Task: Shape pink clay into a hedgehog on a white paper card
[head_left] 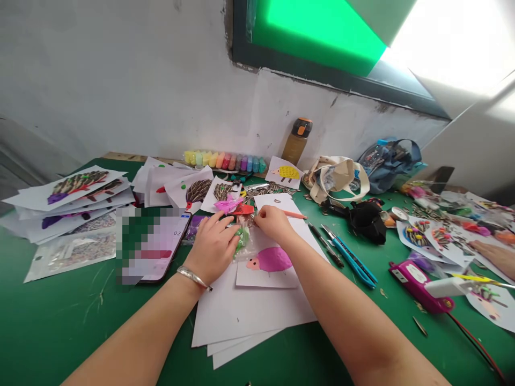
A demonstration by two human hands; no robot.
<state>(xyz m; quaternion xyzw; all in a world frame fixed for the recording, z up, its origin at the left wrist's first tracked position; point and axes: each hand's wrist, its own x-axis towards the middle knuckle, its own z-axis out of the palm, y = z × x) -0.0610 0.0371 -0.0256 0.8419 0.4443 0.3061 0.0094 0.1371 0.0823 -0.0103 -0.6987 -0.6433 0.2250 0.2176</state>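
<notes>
My left hand point(215, 244) lies with fingers spread over small clear packets of coloured clay, a silver bangle on its wrist. My right hand point(273, 222) is closed in a pinch at the edge of a clear plastic bag point(250, 244) with green clay point(242, 237) beside it. Just above the fingers are a pink piece of clay point(228, 204) and a red one point(243, 209). Under the hands sits a card with a purple clay hedgehog point(276, 259), on a stack of white paper point(253, 311).
Left stand a phone point(159, 249) and piled seed-covered pictures point(76, 187). To the right lie a blue craft knife point(350, 257), a pen point(325, 244) and a magenta device point(420, 284) with a cable. Behind are clay packs point(225, 161) and a bottle point(296, 142). Another person's hand point(493, 257) shows far right.
</notes>
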